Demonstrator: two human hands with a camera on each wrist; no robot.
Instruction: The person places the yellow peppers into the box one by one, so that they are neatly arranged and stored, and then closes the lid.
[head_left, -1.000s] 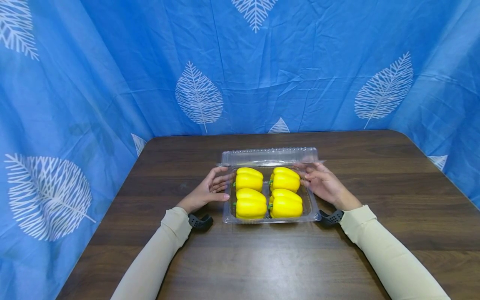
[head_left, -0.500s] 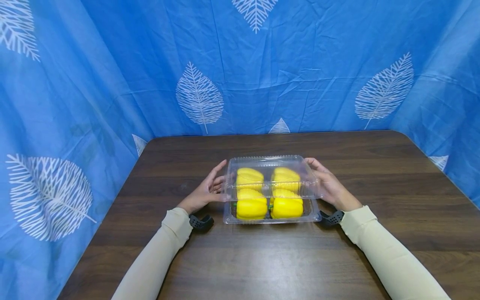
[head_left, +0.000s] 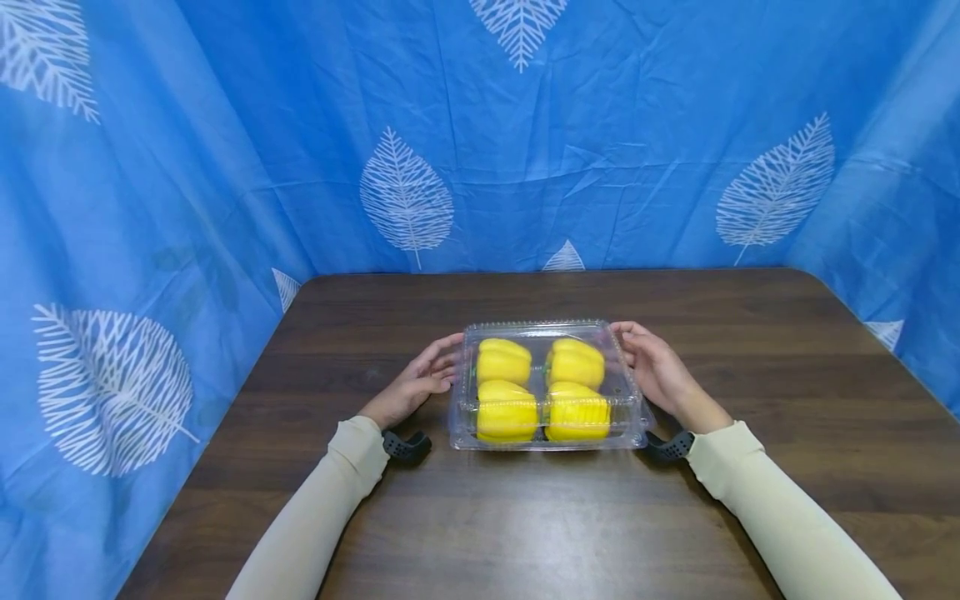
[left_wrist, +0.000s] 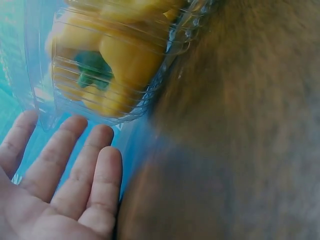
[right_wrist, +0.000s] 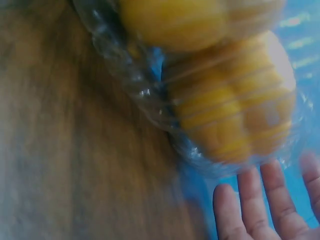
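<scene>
A clear plastic clamshell box sits on the table with its lid lowered over the top. Inside it, several yellow bell peppers lie in two rows, including a front-left pepper and a back-right pepper. My left hand is at the box's left side; in the left wrist view its fingers extend toward the ribbed wall, near a pepper's green stem. At the right side, my right hand has its fingers stretched along the lid's edge. Whether the lid is latched cannot be seen.
The brown wooden table extends around the box on all sides. Behind it and to the sides hangs a blue cloth with white leaf prints. A black strap is on the left wrist, another strap on the right.
The lid has swung from standing up at the back, forward and down over the peppers. Both hands came along beside it; the left thumb has drawn back from the box's edge.
</scene>
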